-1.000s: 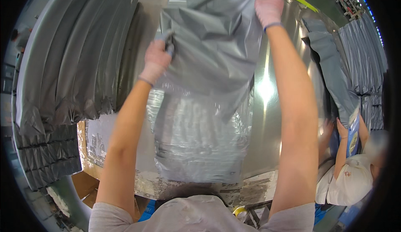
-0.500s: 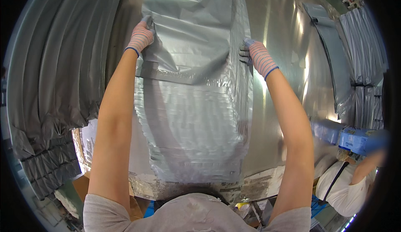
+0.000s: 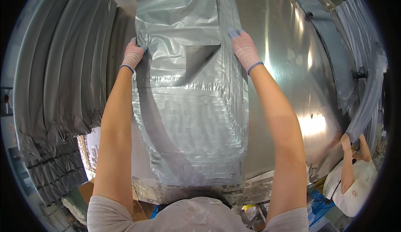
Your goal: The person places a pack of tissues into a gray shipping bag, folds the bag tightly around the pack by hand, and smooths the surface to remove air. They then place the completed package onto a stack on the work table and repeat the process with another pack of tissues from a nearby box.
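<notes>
A long, fanned stack of silver-grey plastic bags (image 3: 188, 119) lies in front of me on the metal table. The topmost bag (image 3: 179, 19) is creased, and its lower right corner is folded back, baring a dark inner side. My left hand (image 3: 134, 54), in a pink-striped glove with grey fingertips, is closed at the bag's left edge, thumb toward the middle. Against the stack's right edge rests my right hand (image 3: 243, 48), gloved alike, its slightly blurred fingers stretched out and pointing away from me.
Large piles of dark grey bags (image 3: 62, 73) line the left side. On the right are a loose grey bag bundle (image 3: 330, 52) and more bag stacks (image 3: 361, 27) on the metal table (image 3: 280, 106). A co-worker (image 3: 353, 182) at the lower right holds a long grey bundle (image 3: 369, 94).
Both hands have shifted slightly left, the left one also nearer me. The top bag's right corner has folded over. The co-worker now lifts a grey bundle.
</notes>
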### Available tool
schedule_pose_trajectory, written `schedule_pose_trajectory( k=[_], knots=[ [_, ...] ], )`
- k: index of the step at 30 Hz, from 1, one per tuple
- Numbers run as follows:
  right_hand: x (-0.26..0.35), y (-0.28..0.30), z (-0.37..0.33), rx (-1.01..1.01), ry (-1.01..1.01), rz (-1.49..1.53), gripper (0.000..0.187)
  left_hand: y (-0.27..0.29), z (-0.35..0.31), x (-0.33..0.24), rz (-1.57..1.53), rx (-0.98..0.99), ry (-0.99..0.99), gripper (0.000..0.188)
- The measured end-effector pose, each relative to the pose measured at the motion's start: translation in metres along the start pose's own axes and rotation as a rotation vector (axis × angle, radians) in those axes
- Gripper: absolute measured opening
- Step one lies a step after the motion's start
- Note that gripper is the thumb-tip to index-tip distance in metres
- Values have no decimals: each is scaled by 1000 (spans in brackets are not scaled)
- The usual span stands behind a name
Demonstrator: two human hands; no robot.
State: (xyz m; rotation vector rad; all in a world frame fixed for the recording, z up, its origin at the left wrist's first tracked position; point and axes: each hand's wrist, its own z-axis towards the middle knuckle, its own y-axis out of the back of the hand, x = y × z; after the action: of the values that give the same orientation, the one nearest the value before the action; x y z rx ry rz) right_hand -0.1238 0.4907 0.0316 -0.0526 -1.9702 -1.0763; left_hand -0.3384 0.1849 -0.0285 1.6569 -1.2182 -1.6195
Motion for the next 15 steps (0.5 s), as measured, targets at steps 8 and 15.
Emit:
schedule_pose_trajectory(
  k=[8,15],
  knots=[
    [20,-6,-22,204,-62,-370,48,6,-25,-19,114,49,10,42],
    [-53,-15,-66,109,-89,-425,31,-11,-72,-33,551,-18,-231,27]
  ],
)
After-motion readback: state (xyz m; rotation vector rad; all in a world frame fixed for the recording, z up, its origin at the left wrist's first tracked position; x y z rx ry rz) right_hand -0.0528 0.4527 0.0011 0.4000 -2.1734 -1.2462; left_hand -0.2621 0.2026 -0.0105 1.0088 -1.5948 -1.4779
